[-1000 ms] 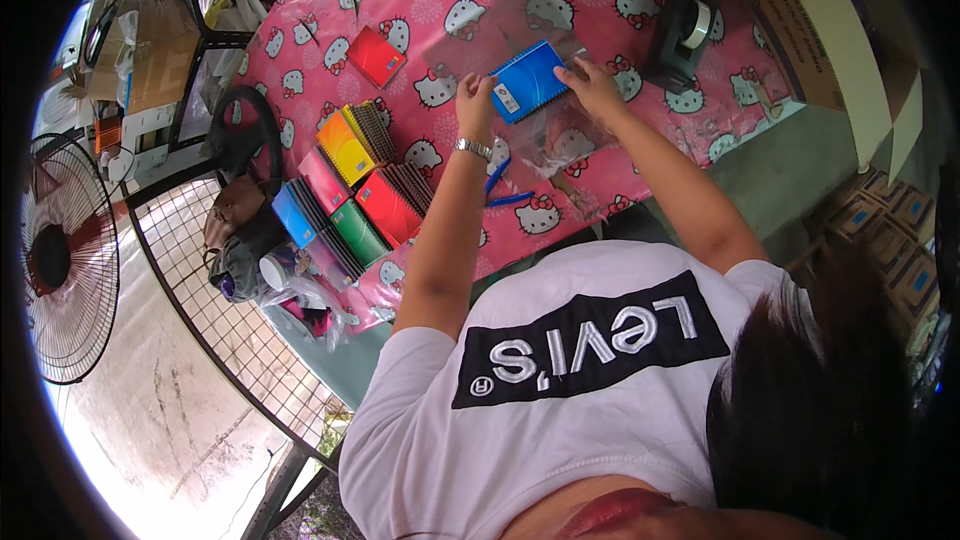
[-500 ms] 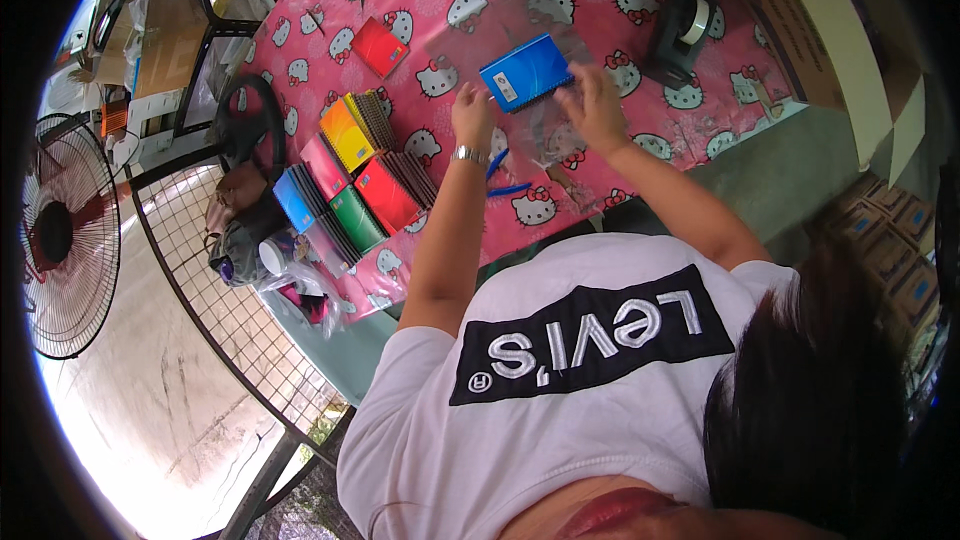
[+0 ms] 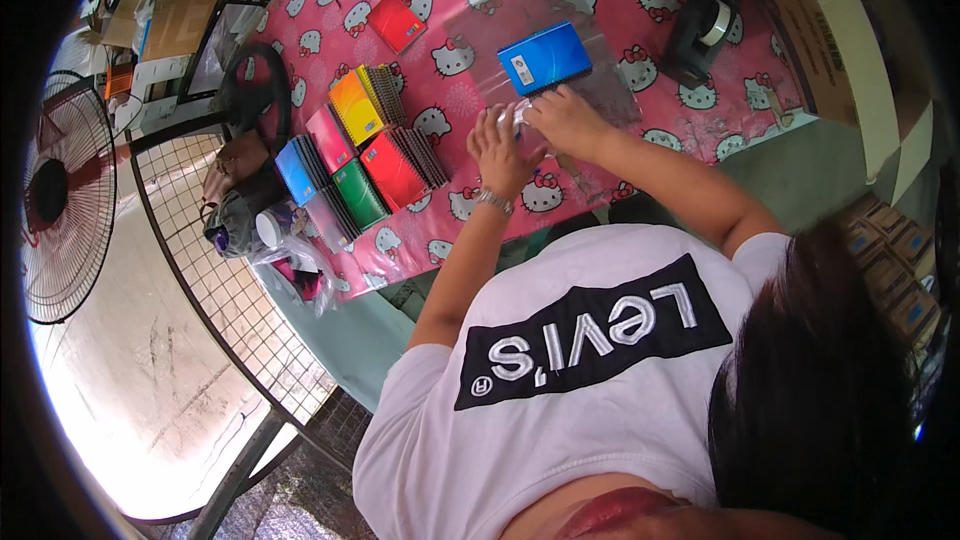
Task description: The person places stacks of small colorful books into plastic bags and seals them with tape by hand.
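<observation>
A blue spiral notebook lies on a clear plastic sheet or bag spread over the table. My right hand is just below the notebook, its fingers pinched at the plastic's near edge. Close beside it, my left hand rests on the same edge with fingers spread and the thumb apart. A metal-banded watch is on my left wrist. Something blue shows in part by the left fingers, mostly covered. To the left stand stacks of spiral notebooks: yellow, red, green, pink and blue.
A single red notebook lies farther back on the pink patterned tablecloth. At right are a black tape dispenser and an open cardboard box. A fan and a wire mesh panel stand at left.
Both hands have left the notebook's sides and come together at the plastic's near edge. My right hand has closed on the plastic. The blue-handled tool is now mostly covered.
</observation>
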Demonstrator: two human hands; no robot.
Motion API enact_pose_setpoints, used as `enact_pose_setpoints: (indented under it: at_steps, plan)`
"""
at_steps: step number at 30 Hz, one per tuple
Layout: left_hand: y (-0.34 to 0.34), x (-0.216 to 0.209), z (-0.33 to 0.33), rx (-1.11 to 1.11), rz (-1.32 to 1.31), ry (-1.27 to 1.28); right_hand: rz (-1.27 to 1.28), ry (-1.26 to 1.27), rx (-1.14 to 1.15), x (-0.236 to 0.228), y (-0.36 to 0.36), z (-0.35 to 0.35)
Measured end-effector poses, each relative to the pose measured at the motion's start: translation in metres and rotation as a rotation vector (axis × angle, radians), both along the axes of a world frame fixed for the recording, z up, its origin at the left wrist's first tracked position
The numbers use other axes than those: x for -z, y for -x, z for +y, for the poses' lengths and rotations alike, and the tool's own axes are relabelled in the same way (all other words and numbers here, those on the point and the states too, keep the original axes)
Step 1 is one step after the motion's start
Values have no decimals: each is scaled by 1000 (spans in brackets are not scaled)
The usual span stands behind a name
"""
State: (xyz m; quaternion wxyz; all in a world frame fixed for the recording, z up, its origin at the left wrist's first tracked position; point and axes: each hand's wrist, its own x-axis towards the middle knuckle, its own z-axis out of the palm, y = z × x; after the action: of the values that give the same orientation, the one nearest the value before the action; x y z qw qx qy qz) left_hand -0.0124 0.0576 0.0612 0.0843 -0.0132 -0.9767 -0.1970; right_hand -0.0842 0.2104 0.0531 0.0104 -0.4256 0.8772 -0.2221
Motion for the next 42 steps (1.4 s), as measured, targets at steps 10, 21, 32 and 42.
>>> enact_pose_setpoints:
  at_steps: [10, 21, 32, 42]
  plan:
    - [59, 10, -46, -444, -489, -946, 64, -160, 42, -20, 78, 50]
    - [47, 36, 62, 329, -163, 262, -491, -203, -20, -13, 137, 41]
    - [49, 30, 66, 291, -290, 231, -266, 72, 219, 36, 207, 62]
    - [60, 8, 56, 208, -262, 112, -52, -63, 98, 81, 225, -6]
